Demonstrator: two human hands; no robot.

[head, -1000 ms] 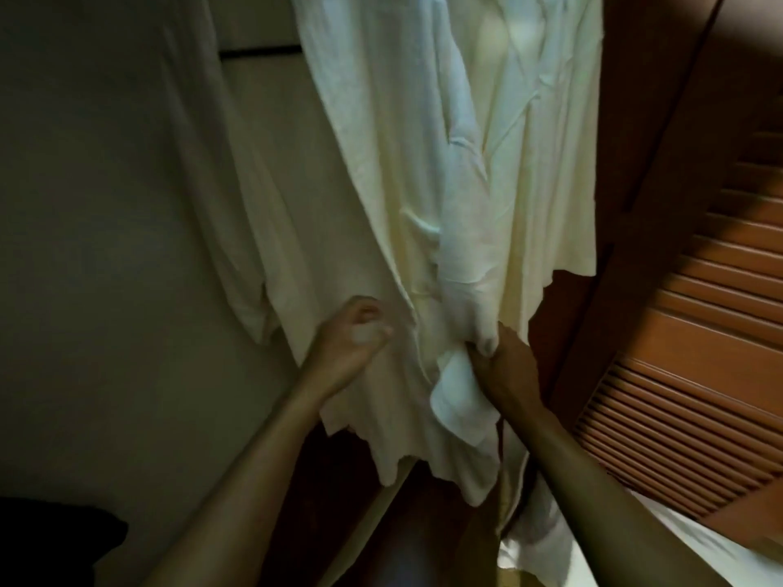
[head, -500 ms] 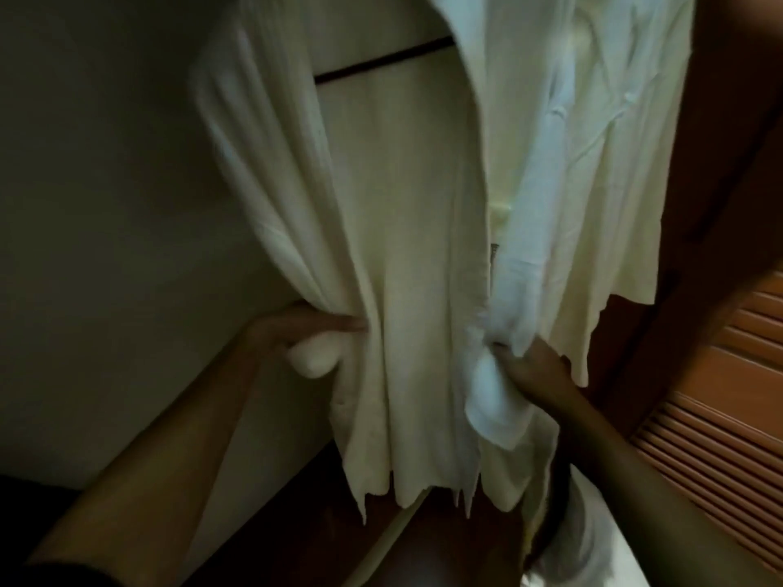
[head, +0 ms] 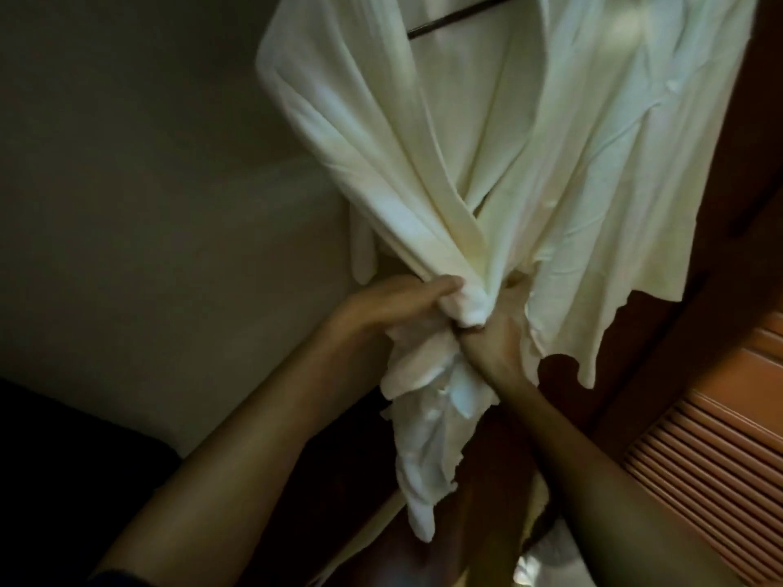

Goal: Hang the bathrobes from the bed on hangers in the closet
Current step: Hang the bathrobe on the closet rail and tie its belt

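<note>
A cream bathrobe point(head: 529, 133) hangs in the closet, filling the upper right of the view. Its two front panels are drawn together into one bunch at waist height. My left hand point(head: 394, 307) grips the left panel at that bunch, thumb across the cloth. My right hand point(head: 495, 336) grips the right side of the same bunch, its fingers hidden in the folds. The two hands touch. Loose fabric point(head: 428, 451) trails below them. A dark bar point(head: 457, 16), rail or hanger, shows behind the robe's collar.
The closet's pale inner wall point(head: 169, 184) lies to the left. A brown louvred wooden door point(head: 720, 451) stands at the right, with its frame point(head: 745, 197) beside the robe. A dark shape point(head: 72, 468) fills the lower left corner. White cloth point(head: 546, 557) shows at the bottom.
My hands, apart on the two front panels before, have come together in the middle, gathering the robe's front into one bunch. The view has shifted left and down along the robe.
</note>
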